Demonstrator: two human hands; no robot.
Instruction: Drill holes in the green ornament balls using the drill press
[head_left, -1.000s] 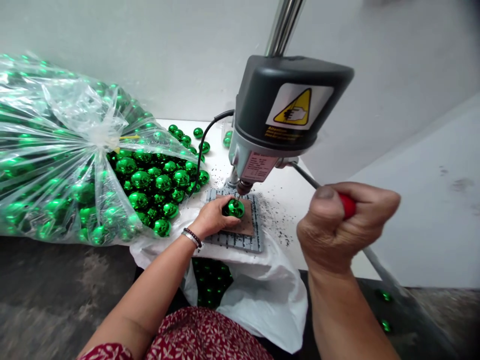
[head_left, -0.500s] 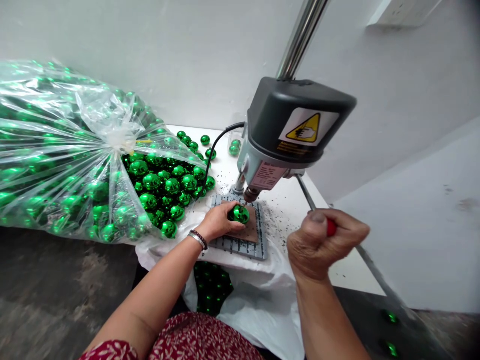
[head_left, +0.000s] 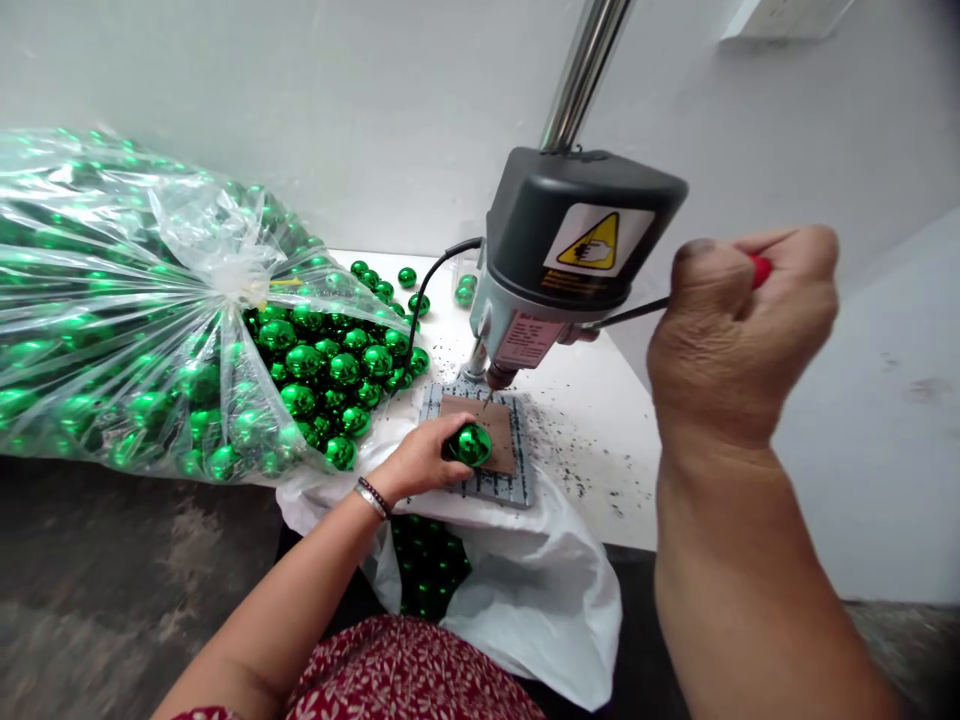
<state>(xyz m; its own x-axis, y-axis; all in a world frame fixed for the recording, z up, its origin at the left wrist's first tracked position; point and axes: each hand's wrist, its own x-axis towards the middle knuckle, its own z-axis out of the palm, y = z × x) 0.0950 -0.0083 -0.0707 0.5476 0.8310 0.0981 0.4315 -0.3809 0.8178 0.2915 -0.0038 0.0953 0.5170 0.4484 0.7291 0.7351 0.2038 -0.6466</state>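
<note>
A shiny green ball is gripped in my left hand, over the front part of the drill press base. A brown board lies on that base. The thin drill bit points down behind the ball, apart from it. My right hand is closed round the red-tipped feed lever of the drill press, raised at the right. The lever's grip is mostly hidden by my fingers.
A big clear plastic bag of green balls bulges at the left, with loose balls behind it. A black cable arcs beside the drill. Dark shavings litter the white table. A white bag with green balls hangs in front.
My right hand has swung the lever upward. My left hand has drawn the ball toward me and slightly left, away from the bit.
</note>
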